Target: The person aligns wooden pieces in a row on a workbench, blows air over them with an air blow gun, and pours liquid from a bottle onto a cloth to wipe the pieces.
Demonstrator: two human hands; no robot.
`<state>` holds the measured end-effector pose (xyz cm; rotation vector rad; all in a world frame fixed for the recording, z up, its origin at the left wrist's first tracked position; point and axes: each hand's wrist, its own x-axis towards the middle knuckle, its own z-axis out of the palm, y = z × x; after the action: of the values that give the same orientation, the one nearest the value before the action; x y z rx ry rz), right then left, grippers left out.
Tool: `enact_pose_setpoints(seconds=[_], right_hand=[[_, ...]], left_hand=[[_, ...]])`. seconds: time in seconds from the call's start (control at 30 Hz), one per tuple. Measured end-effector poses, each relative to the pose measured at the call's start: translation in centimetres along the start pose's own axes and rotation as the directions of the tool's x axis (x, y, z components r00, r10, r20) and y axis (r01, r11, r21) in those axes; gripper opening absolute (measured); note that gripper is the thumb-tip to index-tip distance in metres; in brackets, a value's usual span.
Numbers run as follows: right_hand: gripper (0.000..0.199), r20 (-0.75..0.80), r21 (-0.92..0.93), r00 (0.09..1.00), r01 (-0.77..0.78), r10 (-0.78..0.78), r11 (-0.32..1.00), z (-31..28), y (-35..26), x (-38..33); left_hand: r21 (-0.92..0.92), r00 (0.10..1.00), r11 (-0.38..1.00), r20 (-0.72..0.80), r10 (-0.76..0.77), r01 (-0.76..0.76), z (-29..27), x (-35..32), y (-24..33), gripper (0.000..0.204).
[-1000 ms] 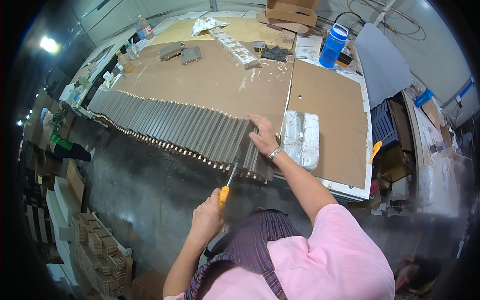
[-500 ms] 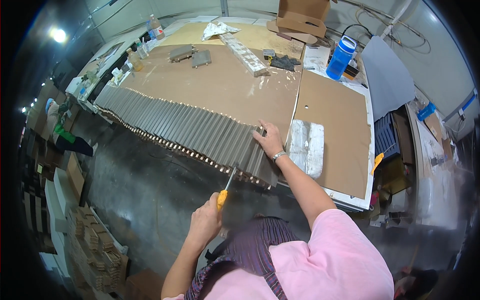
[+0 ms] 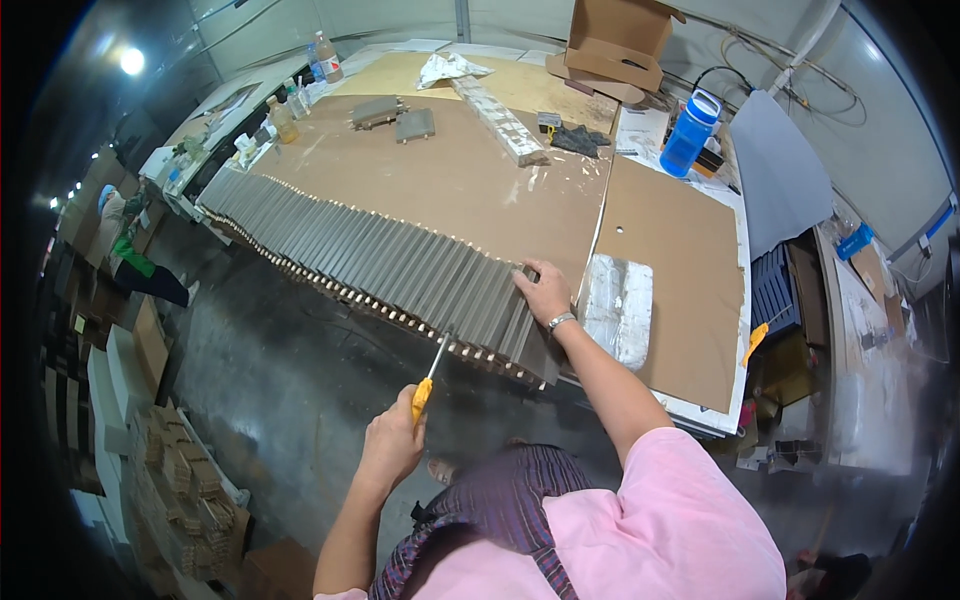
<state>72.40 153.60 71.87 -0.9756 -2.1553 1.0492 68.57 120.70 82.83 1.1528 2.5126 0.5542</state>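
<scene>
A long row of thin grey slats [image 3: 390,262] with pale peg ends lies side by side along the table's near edge, leaning in one direction. My left hand [image 3: 392,440] is closed around the yellow handle of a screwdriver-like tool [image 3: 422,398]. Its thin metal shaft points up and touches the near ends of the slats; the very tip is hard to make out. Toward the right end of the row, my right hand [image 3: 546,292] grips the far ends of several slats with bent fingers.
A white-smeared block [image 3: 617,310] lies right of my right hand on a brown board [image 3: 690,260]. Farther back are loose grey pieces [image 3: 414,125], a white-stained bar [image 3: 500,120], a dark cloth [image 3: 578,140] and a blue bottle [image 3: 690,135]. A person [image 3: 135,250] stands far left.
My left hand and the tool have moved left along the near ends of the row. My right hand stays near the right end, its fingers drawn closer together. The view has shifted slightly.
</scene>
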Motion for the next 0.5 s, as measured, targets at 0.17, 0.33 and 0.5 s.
enact_pose_setpoints(seconds=[0.17, 0.33, 0.5], right_hand=[[0.044, 0.018, -0.077, 0.997, 0.081, -0.080, 0.994, 0.1, 0.7, 0.5], [0.053, 0.039, -0.385, 0.896, 0.422, -0.443, 0.820, 0.1, -3.2, -0.8], [0.064, 0.415, -0.365, 0.735, 0.674, -0.536, 0.642, 2.1, -6.3, -1.6]], left_hand=[[-0.038, 0.994, 0.999, -0.100, -0.043, 0.039, -0.5, -0.1, -0.7, 0.042], [-0.044, 0.997, 0.998, -0.061, -0.051, 0.048, -0.5, 0.1, -1.1, 0.043], [-0.048, 1.000, 0.999, 0.003, -0.007, 0.007, -0.3, 0.3, -0.2, 0.043]])
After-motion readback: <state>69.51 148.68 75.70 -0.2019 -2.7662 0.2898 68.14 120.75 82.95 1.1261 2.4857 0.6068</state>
